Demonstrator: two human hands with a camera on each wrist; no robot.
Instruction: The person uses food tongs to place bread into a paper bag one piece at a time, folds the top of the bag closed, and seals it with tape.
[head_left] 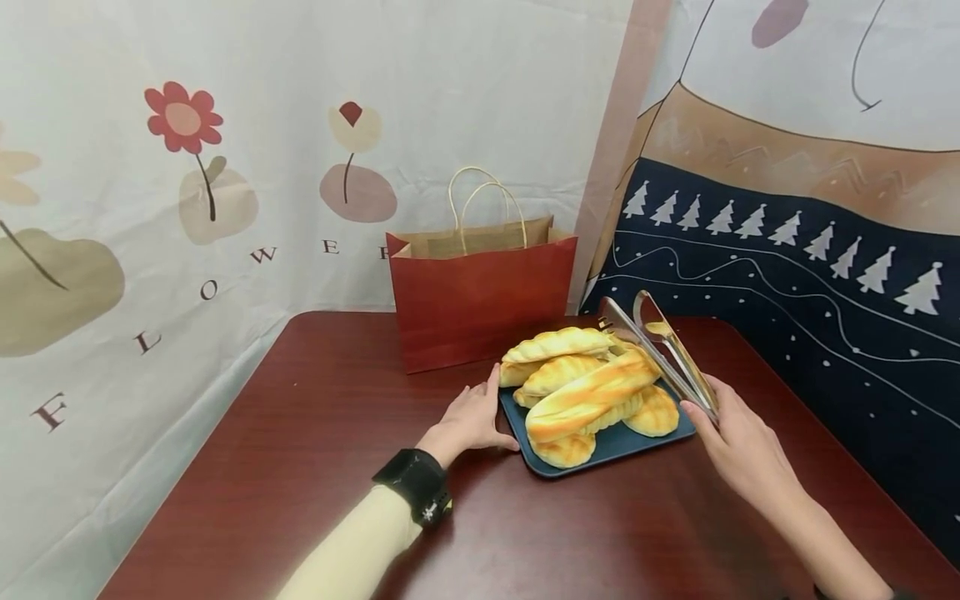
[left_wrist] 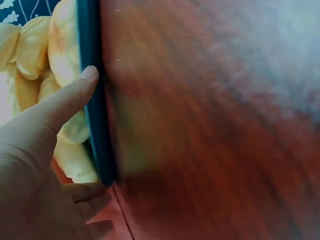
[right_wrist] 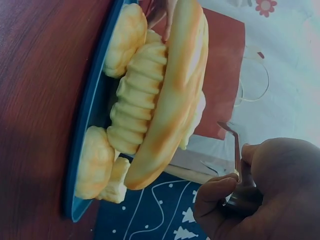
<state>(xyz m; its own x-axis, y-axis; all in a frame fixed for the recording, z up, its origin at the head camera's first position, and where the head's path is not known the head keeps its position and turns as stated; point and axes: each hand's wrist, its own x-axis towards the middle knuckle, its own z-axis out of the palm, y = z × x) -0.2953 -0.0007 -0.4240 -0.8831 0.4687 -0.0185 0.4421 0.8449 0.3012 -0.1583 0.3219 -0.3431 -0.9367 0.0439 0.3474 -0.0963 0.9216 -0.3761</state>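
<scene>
A dark blue tray (head_left: 618, 450) on the table is heaped with several breads. A long golden loaf (head_left: 592, 395) lies across the top, with ridged rolls (right_wrist: 137, 100) and round buns (head_left: 651, 412) beneath it. My left hand (head_left: 471, 417) touches the tray's left end, thumb and fingers spread; in the left wrist view the thumb lies against the rim. With my right hand (head_left: 750, 446) I grip metal tongs (head_left: 662, 361) near their lower end. Their tips point away from me, over the tray's far right part, and no bread shows between them.
Behind the tray stands an open red paper bag (head_left: 480, 292) with pale looped handles. The dark red table (head_left: 315, 467) ends at the printed cloths (head_left: 285, 150) hanging at the back and right. A black band (head_left: 416, 483) circles the left wrist.
</scene>
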